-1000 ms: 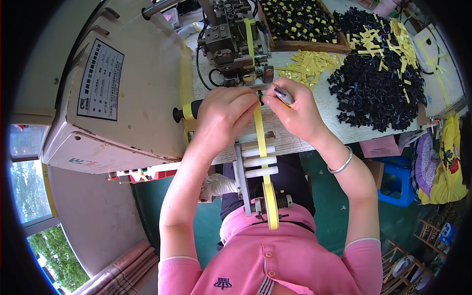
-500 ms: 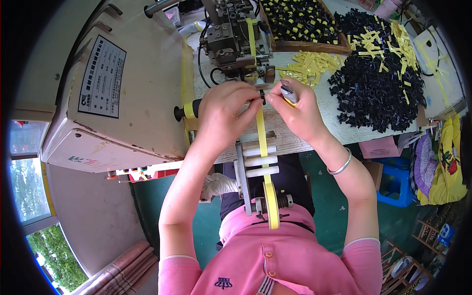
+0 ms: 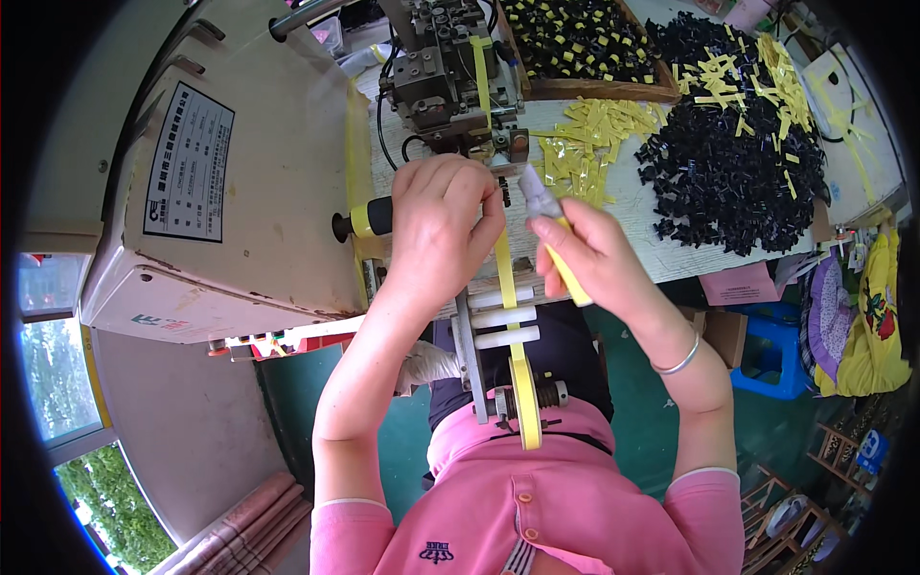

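Observation:
My left hand (image 3: 439,213) is closed in front of the metal machine head (image 3: 443,91), its thumb and fingers pinching a small black part (image 3: 505,192) that shows at the fingertips. To its right, my right hand (image 3: 589,247) is wrapped around a yellow-handled tool (image 3: 567,268) with a broad pale-grey end pointing up and left; its exact kind is unclear. Between my hands a yellow tape (image 3: 505,264) runs from a roll (image 3: 528,412) near my waist, over white rollers (image 3: 505,316), up toward the machine. My left fingers partly hide the work spot.
Loose yellow strips (image 3: 585,139) lie right of the machine. A big heap of black parts (image 3: 733,177) covers the right of the table, and a wooden tray (image 3: 604,91) of black-and-yellow pieces stands behind. A large beige machine housing (image 3: 259,192) closes off the left.
My right hand has moved away from the left fingertips, to the right and toward me, and the tool in it has swung into fuller view. My left hand stays nearly in place.

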A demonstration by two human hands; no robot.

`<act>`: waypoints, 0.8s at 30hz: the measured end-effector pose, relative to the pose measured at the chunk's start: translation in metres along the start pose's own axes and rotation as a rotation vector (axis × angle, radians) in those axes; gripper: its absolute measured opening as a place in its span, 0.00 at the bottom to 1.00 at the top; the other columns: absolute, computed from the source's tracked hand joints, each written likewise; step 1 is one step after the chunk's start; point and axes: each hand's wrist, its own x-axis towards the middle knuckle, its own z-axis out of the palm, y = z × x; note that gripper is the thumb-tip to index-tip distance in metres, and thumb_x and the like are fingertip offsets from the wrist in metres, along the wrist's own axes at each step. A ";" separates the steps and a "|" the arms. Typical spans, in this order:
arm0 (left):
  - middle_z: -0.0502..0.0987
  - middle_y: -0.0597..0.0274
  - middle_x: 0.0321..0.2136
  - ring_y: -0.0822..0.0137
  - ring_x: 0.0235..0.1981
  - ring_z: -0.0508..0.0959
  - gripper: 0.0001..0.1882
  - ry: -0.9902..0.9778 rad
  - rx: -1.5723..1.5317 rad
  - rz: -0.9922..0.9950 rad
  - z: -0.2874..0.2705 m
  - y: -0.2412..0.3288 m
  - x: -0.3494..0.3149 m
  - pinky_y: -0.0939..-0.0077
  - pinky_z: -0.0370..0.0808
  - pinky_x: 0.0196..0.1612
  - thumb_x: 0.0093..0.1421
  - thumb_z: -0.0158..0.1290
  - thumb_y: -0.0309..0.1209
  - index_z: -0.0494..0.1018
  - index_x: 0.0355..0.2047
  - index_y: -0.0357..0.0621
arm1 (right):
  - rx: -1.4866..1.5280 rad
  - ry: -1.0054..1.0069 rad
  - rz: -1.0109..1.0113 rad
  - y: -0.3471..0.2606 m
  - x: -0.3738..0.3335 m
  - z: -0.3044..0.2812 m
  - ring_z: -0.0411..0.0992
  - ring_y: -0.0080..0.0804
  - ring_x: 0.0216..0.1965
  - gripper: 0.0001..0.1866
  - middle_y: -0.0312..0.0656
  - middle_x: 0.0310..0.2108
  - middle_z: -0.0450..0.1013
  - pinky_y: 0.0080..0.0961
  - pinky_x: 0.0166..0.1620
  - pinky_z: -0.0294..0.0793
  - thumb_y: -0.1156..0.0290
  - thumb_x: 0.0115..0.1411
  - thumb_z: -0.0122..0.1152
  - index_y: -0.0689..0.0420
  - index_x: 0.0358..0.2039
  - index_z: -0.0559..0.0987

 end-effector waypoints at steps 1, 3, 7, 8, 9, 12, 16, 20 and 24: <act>0.75 0.62 0.27 0.60 0.31 0.75 0.10 0.005 -0.033 -0.015 0.001 0.000 0.000 0.67 0.65 0.40 0.46 0.57 0.19 0.67 0.25 0.43 | 0.000 0.000 -0.001 0.000 -0.002 0.003 0.69 0.23 0.15 0.12 0.38 0.19 0.70 0.18 0.19 0.67 0.65 0.65 0.50 0.63 0.35 0.70; 0.76 0.63 0.27 0.61 0.31 0.75 0.10 0.006 -0.055 -0.039 0.003 -0.001 -0.002 0.68 0.64 0.40 0.46 0.57 0.19 0.67 0.25 0.43 | 0.041 -0.039 0.070 0.001 -0.004 0.007 0.68 0.24 0.11 0.15 0.41 0.17 0.70 0.18 0.15 0.65 0.61 0.67 0.47 0.63 0.35 0.69; 0.76 0.63 0.27 0.62 0.29 0.75 0.09 0.003 -0.091 -0.093 0.004 0.000 -0.004 0.69 0.64 0.40 0.48 0.56 0.19 0.67 0.25 0.43 | 0.072 -0.030 0.048 0.004 0.001 0.009 0.67 0.26 0.10 0.17 0.42 0.15 0.69 0.18 0.15 0.64 0.58 0.67 0.46 0.62 0.34 0.68; 0.76 0.63 0.27 0.62 0.29 0.75 0.09 0.003 -0.091 -0.092 0.004 0.000 -0.003 0.69 0.64 0.40 0.48 0.56 0.19 0.67 0.25 0.43 | 0.073 -0.029 0.048 0.005 0.002 0.008 0.67 0.26 0.10 0.17 0.42 0.15 0.69 0.18 0.15 0.64 0.58 0.67 0.46 0.62 0.34 0.68; 0.76 0.63 0.27 0.62 0.29 0.75 0.09 0.006 -0.094 -0.094 0.005 0.000 -0.003 0.69 0.64 0.40 0.48 0.56 0.19 0.67 0.25 0.43 | 0.060 -0.026 0.047 0.006 0.004 0.008 0.67 0.27 0.10 0.17 0.42 0.15 0.69 0.19 0.14 0.64 0.58 0.67 0.46 0.62 0.34 0.68; 0.76 0.63 0.27 0.62 0.29 0.75 0.09 0.013 -0.093 -0.095 0.005 0.000 -0.004 0.70 0.64 0.40 0.48 0.56 0.19 0.67 0.25 0.43 | 0.036 -0.017 0.054 0.004 0.004 0.009 0.66 0.27 0.10 0.17 0.42 0.14 0.68 0.19 0.14 0.64 0.59 0.67 0.46 0.62 0.34 0.68; 0.76 0.63 0.27 0.62 0.29 0.75 0.09 0.017 -0.105 -0.100 0.005 0.000 -0.004 0.70 0.64 0.40 0.48 0.56 0.19 0.67 0.25 0.43 | 0.033 0.003 0.066 0.007 0.004 0.012 0.67 0.27 0.10 0.15 0.43 0.15 0.69 0.21 0.14 0.66 0.60 0.67 0.46 0.62 0.33 0.67; 0.76 0.63 0.27 0.63 0.29 0.74 0.09 0.024 -0.098 -0.096 0.005 0.000 -0.003 0.70 0.65 0.39 0.48 0.56 0.18 0.67 0.25 0.43 | 0.006 0.012 0.096 0.003 0.005 0.015 0.68 0.28 0.11 0.15 0.43 0.15 0.69 0.21 0.14 0.67 0.61 0.67 0.46 0.62 0.33 0.67; 0.76 0.63 0.27 0.63 0.28 0.74 0.09 0.028 -0.123 -0.118 0.006 0.001 -0.004 0.71 0.65 0.38 0.48 0.56 0.18 0.66 0.25 0.42 | 0.069 -0.025 0.135 -0.001 0.007 0.018 0.70 0.30 0.12 0.16 0.43 0.15 0.69 0.23 0.15 0.69 0.61 0.67 0.45 0.63 0.33 0.67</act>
